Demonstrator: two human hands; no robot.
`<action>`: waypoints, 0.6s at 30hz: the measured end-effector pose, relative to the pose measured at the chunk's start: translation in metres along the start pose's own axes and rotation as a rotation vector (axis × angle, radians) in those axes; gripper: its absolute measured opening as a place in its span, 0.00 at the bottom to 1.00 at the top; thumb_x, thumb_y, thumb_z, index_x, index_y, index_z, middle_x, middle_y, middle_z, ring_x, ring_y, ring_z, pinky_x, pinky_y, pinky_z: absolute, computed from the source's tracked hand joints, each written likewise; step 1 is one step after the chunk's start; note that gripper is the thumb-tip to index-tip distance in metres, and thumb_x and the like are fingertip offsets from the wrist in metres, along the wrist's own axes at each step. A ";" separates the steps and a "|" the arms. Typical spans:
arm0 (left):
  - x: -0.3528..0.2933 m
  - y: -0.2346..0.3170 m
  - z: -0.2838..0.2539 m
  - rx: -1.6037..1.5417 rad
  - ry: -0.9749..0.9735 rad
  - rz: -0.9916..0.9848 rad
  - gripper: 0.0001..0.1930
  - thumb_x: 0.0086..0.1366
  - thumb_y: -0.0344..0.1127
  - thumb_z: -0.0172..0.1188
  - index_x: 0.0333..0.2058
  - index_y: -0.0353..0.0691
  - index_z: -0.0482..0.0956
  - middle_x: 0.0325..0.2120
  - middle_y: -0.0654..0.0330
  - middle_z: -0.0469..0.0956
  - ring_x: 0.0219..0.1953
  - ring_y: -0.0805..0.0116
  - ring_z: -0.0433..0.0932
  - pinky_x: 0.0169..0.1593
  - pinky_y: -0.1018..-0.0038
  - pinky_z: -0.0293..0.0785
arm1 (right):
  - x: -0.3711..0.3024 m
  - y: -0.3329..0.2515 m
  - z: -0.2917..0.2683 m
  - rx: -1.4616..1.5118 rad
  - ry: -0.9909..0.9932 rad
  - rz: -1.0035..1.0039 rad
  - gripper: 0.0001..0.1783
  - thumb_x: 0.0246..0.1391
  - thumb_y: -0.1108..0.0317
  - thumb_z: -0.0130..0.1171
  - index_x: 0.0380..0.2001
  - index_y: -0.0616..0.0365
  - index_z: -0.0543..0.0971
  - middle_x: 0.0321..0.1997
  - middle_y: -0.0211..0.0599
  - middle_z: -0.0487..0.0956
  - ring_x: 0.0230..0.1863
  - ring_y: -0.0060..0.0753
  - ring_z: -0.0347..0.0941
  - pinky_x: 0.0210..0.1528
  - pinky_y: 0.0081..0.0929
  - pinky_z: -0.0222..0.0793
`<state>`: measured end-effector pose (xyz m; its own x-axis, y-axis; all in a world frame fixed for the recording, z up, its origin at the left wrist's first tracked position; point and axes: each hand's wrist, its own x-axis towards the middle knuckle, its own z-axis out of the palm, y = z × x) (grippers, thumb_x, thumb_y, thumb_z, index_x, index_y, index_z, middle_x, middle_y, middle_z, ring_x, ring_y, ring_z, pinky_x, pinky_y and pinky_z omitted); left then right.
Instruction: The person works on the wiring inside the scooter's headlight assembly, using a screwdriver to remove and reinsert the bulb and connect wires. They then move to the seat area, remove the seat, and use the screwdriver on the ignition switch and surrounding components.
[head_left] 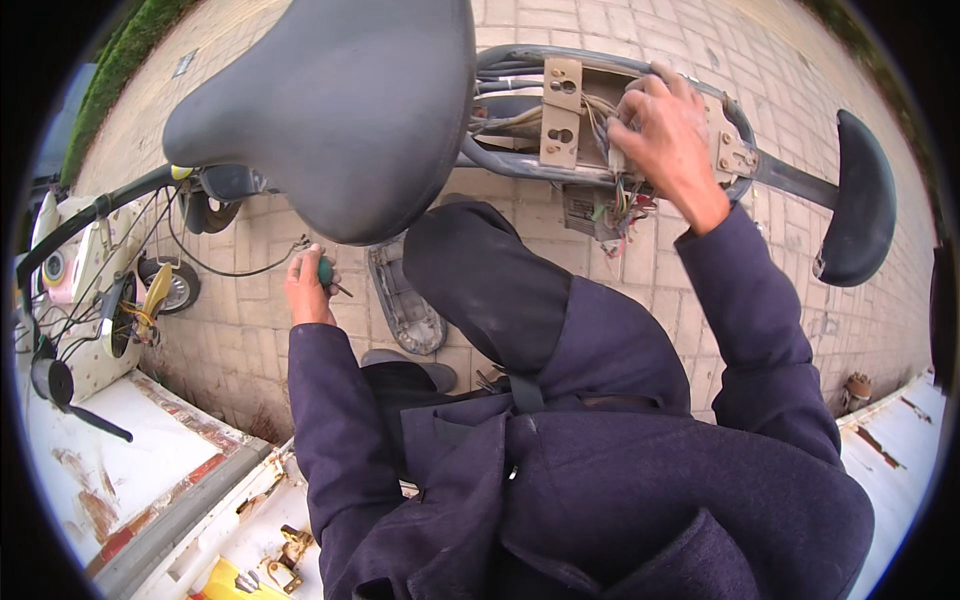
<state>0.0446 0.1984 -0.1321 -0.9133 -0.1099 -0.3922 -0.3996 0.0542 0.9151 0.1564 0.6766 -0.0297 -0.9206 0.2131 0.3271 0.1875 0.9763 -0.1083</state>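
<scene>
My left hand (307, 287) is closed around a green-handled screwdriver (326, 271), its short dark shaft poking out past the fingers. At the frame of a dismantled electric scooter, my right hand (665, 135) reaches into the open bay behind the seat. Its fingers are curled on wires (598, 112) beside a tan metal bracket (561, 112); the fingertips are partly hidden. Loose colored wire ends and connectors (625, 212) hang below that hand, next to a finned metal box (590, 210).
A large black saddle (340, 110) covers the upper left. The small backrest pad (860, 195) juts out at the right. Handlebar and cables (95, 215) stand at the left, near a small wheel (172, 287). A dusty footrest tray (405, 300) lies on the paving. Rusty white panels (130, 450) are behind me.
</scene>
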 end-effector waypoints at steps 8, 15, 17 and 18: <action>-0.004 0.004 0.005 0.002 -0.034 0.040 0.14 0.68 0.43 0.66 0.39 0.39 0.77 0.27 0.61 0.78 0.23 0.73 0.75 0.25 0.77 0.66 | -0.007 0.014 -0.012 0.053 -0.001 -0.200 0.10 0.56 0.61 0.63 0.37 0.54 0.84 0.43 0.37 0.83 0.64 0.58 0.69 0.65 0.56 0.60; 0.000 -0.002 0.005 0.027 -0.065 0.018 0.16 0.68 0.45 0.66 0.42 0.38 0.78 0.29 0.61 0.78 0.23 0.73 0.75 0.24 0.78 0.65 | -0.012 0.038 -0.038 0.441 -0.146 0.151 0.13 0.62 0.61 0.60 0.41 0.59 0.84 0.29 0.39 0.82 0.33 0.36 0.79 0.41 0.35 0.72; 0.002 -0.005 0.003 0.041 -0.038 0.006 0.16 0.68 0.45 0.66 0.43 0.37 0.78 0.29 0.60 0.78 0.22 0.72 0.75 0.23 0.79 0.65 | -0.005 0.039 -0.037 0.486 -0.227 0.151 0.13 0.62 0.61 0.60 0.42 0.59 0.84 0.29 0.39 0.82 0.31 0.36 0.80 0.40 0.35 0.73; 0.003 -0.006 0.003 0.037 -0.050 0.016 0.16 0.68 0.45 0.65 0.43 0.37 0.78 0.29 0.60 0.78 0.22 0.72 0.75 0.23 0.79 0.65 | 0.000 0.038 -0.035 0.432 -0.230 0.108 0.14 0.61 0.60 0.60 0.42 0.59 0.84 0.30 0.40 0.83 0.33 0.38 0.81 0.41 0.36 0.73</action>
<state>0.0441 0.2007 -0.1395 -0.9221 -0.0587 -0.3825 -0.3865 0.0928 0.9176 0.1754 0.7147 -0.0011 -0.9646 0.2503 0.0826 0.1713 0.8336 -0.5252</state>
